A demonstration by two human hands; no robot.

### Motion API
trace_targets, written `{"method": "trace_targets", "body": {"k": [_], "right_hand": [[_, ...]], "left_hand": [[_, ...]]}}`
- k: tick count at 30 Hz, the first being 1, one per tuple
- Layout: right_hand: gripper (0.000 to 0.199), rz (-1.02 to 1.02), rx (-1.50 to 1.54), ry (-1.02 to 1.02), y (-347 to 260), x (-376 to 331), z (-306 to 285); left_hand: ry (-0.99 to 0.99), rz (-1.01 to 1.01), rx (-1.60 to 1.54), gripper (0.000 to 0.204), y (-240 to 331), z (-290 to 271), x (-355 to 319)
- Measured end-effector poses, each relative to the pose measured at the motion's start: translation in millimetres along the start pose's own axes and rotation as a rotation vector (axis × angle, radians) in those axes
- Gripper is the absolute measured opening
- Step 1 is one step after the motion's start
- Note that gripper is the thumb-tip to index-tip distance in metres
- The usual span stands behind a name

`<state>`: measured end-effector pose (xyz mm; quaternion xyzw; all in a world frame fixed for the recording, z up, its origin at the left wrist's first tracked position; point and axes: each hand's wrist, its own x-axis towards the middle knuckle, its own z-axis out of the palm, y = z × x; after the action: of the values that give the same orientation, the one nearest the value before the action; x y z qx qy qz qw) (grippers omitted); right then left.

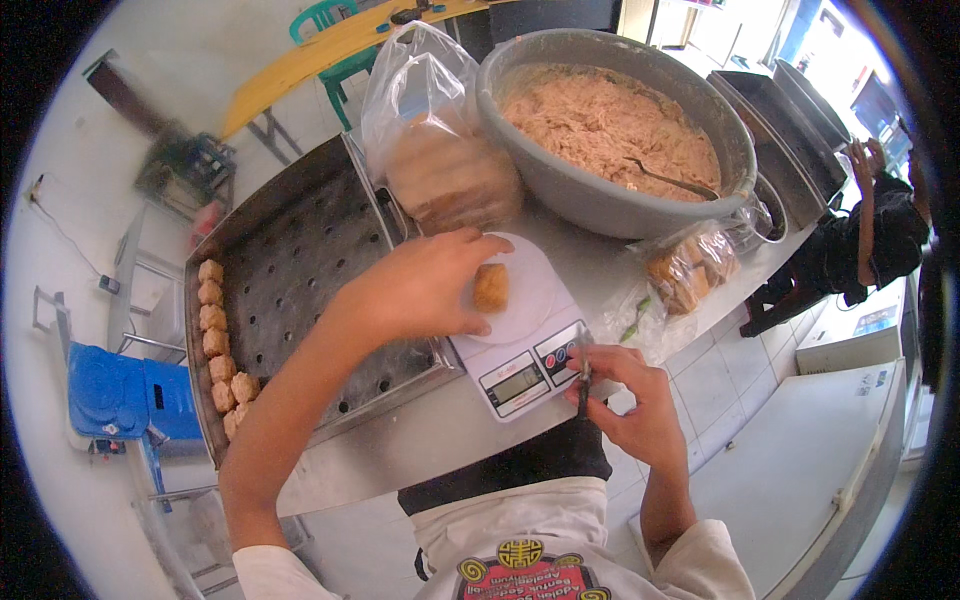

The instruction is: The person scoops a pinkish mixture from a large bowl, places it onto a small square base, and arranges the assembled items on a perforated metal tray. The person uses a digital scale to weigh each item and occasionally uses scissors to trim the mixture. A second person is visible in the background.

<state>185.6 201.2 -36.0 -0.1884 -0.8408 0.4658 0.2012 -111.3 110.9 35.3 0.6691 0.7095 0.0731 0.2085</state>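
Note:
A golden-brown fried tofu cube [490, 288] rests on the round white plate of a kitchen scale [522, 385]. My left hand [425, 285] reaches over the plate's left side, thumb and fingers apart around the cube, with no firm grip visible. At the scale's front right, my right hand [640, 415] pinches a thin, dark metal utensil [584, 385], its kind hard to make out. The fingertips of that hand are beside the scale's buttons. The display is too small to read.
A big grey tub [610, 215] of pinkish minced mixture, with a spoon [672, 180] in it, stands behind. Left is a perforated metal tray [300, 260] with filled tofu pieces [213, 317] along its edge. Bagged tofu [690, 270] lies right; a plastic bag [440, 165] sits behind.

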Motion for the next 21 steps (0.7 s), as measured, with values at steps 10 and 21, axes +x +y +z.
{"method": "trace_targets", "body": {"k": [10, 21], "right_hand": [[0.048, 0.111, 0.415, -0.139, 9.0, -21.1, 5.3], [0.060, 0.031, 0.369, -0.234, 5.4, -17.2, -23.7]], "left_hand": [[0.021, -0.007, 0.003, 0.064, 0.4, 10.4, 11.6], [0.292, 0.044, -0.594, 0.053, 23.2, -38.0, -78.2]]}}
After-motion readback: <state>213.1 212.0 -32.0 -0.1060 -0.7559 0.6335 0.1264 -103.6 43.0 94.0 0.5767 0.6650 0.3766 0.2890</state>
